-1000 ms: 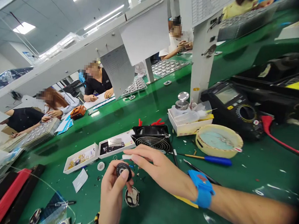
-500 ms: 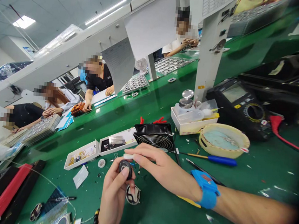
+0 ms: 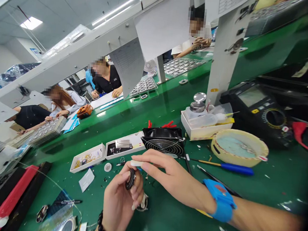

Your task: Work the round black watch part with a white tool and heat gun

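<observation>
My left hand (image 3: 119, 203) is closed on a small round black part (image 3: 130, 179), held edge-on between thumb and fingers above the green bench. My right hand (image 3: 170, 173), with a blue wrist strap (image 3: 220, 200), pinches a small white piece (image 3: 136, 163) right above that part. A round metal-rimmed part (image 3: 143, 204) lies on the mat just behind my left fingers, partly hidden.
A black fan (image 3: 164, 140) sits behind my hands, with two white parts trays (image 3: 88, 157) to its left. A yellow dish (image 3: 239, 147), a blue-handled screwdriver (image 3: 230, 168) and a black meter (image 3: 263, 113) stand on the right. Other people work across the bench.
My left hand has turned the black round part from face-on to edge-on and opened its palm toward me. The view has shifted slightly; my right hand stays pinched above.
</observation>
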Tool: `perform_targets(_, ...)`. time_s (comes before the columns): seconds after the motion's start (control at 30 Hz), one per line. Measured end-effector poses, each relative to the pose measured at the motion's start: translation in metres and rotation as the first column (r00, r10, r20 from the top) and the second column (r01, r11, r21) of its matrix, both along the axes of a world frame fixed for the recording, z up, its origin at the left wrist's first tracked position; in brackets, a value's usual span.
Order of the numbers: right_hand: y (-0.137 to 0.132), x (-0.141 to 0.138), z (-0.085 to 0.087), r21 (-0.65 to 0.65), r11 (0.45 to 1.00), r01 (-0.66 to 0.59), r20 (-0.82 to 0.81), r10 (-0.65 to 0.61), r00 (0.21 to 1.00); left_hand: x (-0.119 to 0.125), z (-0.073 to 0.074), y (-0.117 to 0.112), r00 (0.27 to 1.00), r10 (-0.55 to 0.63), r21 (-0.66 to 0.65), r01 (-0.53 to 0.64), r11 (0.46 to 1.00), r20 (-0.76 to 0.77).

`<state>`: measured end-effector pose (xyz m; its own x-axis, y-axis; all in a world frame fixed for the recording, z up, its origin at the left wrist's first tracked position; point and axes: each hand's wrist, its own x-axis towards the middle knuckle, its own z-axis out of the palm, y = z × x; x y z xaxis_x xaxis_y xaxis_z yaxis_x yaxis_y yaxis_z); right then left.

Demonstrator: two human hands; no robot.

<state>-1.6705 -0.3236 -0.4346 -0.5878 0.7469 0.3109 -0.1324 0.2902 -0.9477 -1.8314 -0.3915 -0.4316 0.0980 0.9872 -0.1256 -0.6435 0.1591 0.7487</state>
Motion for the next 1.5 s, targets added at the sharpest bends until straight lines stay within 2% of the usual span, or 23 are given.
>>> perform_targets(0.17,-0.002,0.0,0.002,0.024,1.0,-0.003,0.067,0.001,0.998,-0.001,-0.002,0.002,0.998,-0.011,-0.038,0.013,0.999,0.054)
perform_targets(0.57,-0.006,0.0,-0.003,0.18,0.983,0.034,0.119,-0.057,0.991,-0.004,-0.005,0.001,0.999,0.013,-0.062,-0.01,0.998,0.043)
perform_targets(0.67,-0.008,0.001,-0.006,0.312,0.95,0.027,0.097,-0.061,0.993,-0.005,-0.006,0.001,0.999,0.026,-0.081,-0.022,0.996,0.048)
perform_targets(0.8,-0.009,0.001,-0.009,0.501,0.865,0.023,0.083,-0.075,0.994,-0.004,-0.005,0.001,0.999,0.032,-0.093,-0.03,0.995,0.029)
perform_targets(0.93,-0.009,0.0,-0.01,0.577,0.816,0.046,0.081,-0.113,0.99,-0.003,-0.005,0.002,0.999,0.042,-0.085,-0.042,0.995,-0.002)
perform_targets(1.07,-0.008,-0.001,-0.012,0.602,0.797,0.055,0.091,-0.137,0.986,-0.003,-0.006,0.003,1.0,0.026,-0.065,-0.027,0.998,-0.016)
perform_targets(1.5,-0.01,-0.003,-0.012,0.542,0.84,0.021,0.132,-0.11,0.985,-0.005,-0.007,0.005,0.999,0.02,-0.056,-0.021,0.998,-0.027)
